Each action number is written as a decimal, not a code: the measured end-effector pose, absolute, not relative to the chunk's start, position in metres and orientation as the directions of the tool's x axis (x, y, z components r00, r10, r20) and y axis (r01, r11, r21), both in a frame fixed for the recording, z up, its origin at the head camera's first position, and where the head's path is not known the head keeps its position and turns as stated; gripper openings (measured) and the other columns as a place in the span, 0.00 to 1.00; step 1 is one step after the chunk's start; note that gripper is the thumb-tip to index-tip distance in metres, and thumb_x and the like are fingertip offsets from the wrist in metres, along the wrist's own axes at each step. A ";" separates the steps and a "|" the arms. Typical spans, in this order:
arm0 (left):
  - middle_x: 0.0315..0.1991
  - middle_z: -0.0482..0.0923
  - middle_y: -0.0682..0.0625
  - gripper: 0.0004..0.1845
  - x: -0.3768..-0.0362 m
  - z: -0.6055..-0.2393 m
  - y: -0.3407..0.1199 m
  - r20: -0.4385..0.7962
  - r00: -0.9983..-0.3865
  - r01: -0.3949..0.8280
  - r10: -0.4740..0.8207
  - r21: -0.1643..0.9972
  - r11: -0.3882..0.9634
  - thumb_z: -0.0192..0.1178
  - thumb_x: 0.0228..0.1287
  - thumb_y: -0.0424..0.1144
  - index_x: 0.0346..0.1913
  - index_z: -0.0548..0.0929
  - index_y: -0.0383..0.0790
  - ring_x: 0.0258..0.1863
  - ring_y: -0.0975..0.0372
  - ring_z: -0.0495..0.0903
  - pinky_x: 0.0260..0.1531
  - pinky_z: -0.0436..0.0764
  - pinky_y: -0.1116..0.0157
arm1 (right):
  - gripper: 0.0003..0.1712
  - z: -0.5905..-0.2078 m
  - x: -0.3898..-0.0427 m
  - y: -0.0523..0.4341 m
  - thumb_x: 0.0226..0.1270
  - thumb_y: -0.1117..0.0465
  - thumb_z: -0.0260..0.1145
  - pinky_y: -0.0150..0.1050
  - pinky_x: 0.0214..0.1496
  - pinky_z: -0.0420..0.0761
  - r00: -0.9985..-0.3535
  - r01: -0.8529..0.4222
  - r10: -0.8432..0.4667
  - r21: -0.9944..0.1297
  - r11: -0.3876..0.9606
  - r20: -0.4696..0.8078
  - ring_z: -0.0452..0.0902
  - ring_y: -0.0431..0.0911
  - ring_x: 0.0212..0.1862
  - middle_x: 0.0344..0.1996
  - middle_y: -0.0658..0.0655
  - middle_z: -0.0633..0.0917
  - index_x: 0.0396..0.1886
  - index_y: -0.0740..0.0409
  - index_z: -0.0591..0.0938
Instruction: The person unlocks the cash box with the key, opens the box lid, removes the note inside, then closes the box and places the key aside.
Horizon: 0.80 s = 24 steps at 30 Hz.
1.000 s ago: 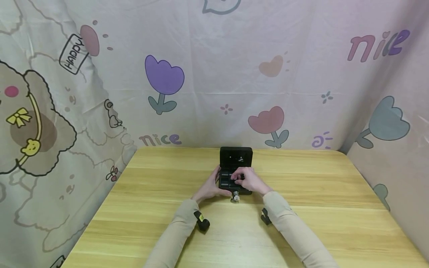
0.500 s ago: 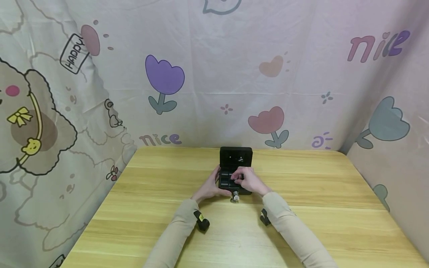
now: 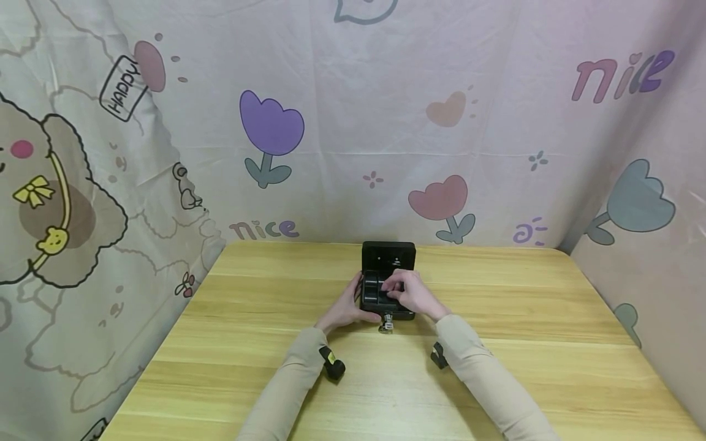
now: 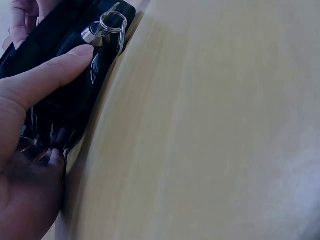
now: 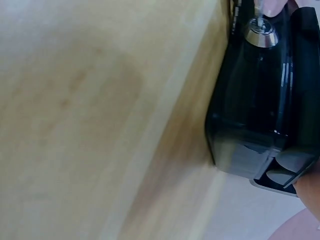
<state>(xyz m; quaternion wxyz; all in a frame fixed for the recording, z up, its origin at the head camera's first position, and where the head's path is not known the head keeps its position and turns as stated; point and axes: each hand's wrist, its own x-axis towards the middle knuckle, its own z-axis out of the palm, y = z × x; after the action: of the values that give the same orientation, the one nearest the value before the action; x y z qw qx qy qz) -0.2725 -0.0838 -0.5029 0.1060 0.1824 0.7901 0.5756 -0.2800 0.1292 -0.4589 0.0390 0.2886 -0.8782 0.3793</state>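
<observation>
A small black cash box (image 3: 407,316) stands on the table with its lid (image 3: 388,252) raised. A key on a ring (image 3: 387,323) hangs from the lock (image 5: 261,36) on its front. My left hand (image 3: 347,309) grips the box's left side, the thumb lying on the front near the lock in the left wrist view. My right hand (image 3: 415,295) reaches inside and pinches the black compartment tray (image 3: 371,288). In the right wrist view this tray sits lifted and tilted above the box's rim. The pinching fingertips are partly hidden.
The wooden table (image 3: 265,288) reaches out on both sides of the box. A patterned cloth (image 3: 342,122) hangs behind and at the sides. Black wrist devices (image 3: 332,365) sit at both sleeves.
The right hand has risen slightly, and the tray's far edge has come up with it out of the box. My left hand and the box have stayed in place.
</observation>
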 end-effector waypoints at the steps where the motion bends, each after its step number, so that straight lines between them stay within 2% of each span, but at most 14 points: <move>1: 0.82 0.45 0.39 0.66 -0.273 -0.503 -0.084 0.041 -0.912 0.163 0.408 0.949 0.269 0.79 0.47 0.30 0.81 0.41 0.37 0.81 0.46 0.49 0.81 0.51 0.46 | 0.09 -0.458 -0.280 0.130 0.58 0.75 0.70 0.38 0.49 0.71 -0.831 -0.536 -0.476 -0.647 0.542 0.289 0.78 0.40 0.34 0.31 0.54 0.86 0.34 0.59 0.89; 5: 0.82 0.44 0.37 0.67 -0.272 -0.504 -0.084 0.035 -0.914 0.156 0.404 0.950 0.270 0.79 0.46 0.30 0.81 0.40 0.36 0.81 0.44 0.48 0.81 0.51 0.46 | 0.09 -0.455 -0.279 0.133 0.57 0.76 0.70 0.32 0.46 0.73 -0.820 -0.554 -0.475 -0.652 0.517 0.320 0.77 0.39 0.34 0.31 0.55 0.85 0.34 0.61 0.89; 8: 0.82 0.42 0.37 0.68 -0.272 -0.505 -0.084 0.023 -0.918 0.143 0.396 0.950 0.276 0.79 0.46 0.30 0.81 0.39 0.36 0.81 0.43 0.47 0.81 0.51 0.46 | 0.09 -0.453 -0.279 0.137 0.57 0.76 0.69 0.29 0.38 0.78 -0.811 -0.567 -0.475 -0.659 0.494 0.342 0.76 0.39 0.33 0.30 0.55 0.84 0.34 0.62 0.89; 12: 0.83 0.41 0.37 0.67 -0.272 -0.504 -0.084 0.010 -0.920 0.131 0.393 0.950 0.282 0.79 0.46 0.31 0.81 0.39 0.35 0.81 0.43 0.47 0.81 0.51 0.48 | 0.09 -0.449 -0.276 0.144 0.58 0.76 0.69 0.29 0.39 0.78 -0.811 -0.564 -0.470 -0.677 0.473 0.348 0.76 0.38 0.34 0.31 0.57 0.84 0.34 0.61 0.89; 18: 0.82 0.39 0.36 0.68 -0.270 -0.503 -0.084 0.012 -0.916 0.136 0.401 0.949 0.283 0.79 0.47 0.31 0.81 0.38 0.34 0.81 0.41 0.46 0.81 0.51 0.48 | 0.09 -0.445 -0.271 0.161 0.59 0.75 0.70 0.34 0.42 0.79 -0.809 -0.569 -0.462 -0.682 0.459 0.364 0.75 0.38 0.35 0.31 0.55 0.84 0.34 0.58 0.89; 24: 0.82 0.37 0.35 0.67 -0.270 -0.503 -0.085 0.009 -0.915 0.130 0.403 0.953 0.274 0.79 0.47 0.31 0.81 0.38 0.33 0.81 0.41 0.46 0.81 0.50 0.49 | 0.09 -0.445 -0.268 0.180 0.59 0.75 0.70 0.34 0.42 0.79 -0.816 -0.563 -0.440 -0.686 0.460 0.375 0.75 0.39 0.35 0.32 0.58 0.85 0.35 0.59 0.89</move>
<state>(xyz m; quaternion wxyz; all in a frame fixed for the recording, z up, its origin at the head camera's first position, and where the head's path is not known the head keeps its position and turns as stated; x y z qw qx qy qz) -0.2704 -0.0851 -0.5033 0.1179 0.1690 0.7895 0.5781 -0.2684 0.1803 -0.4447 0.0721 0.2947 -0.8515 0.4278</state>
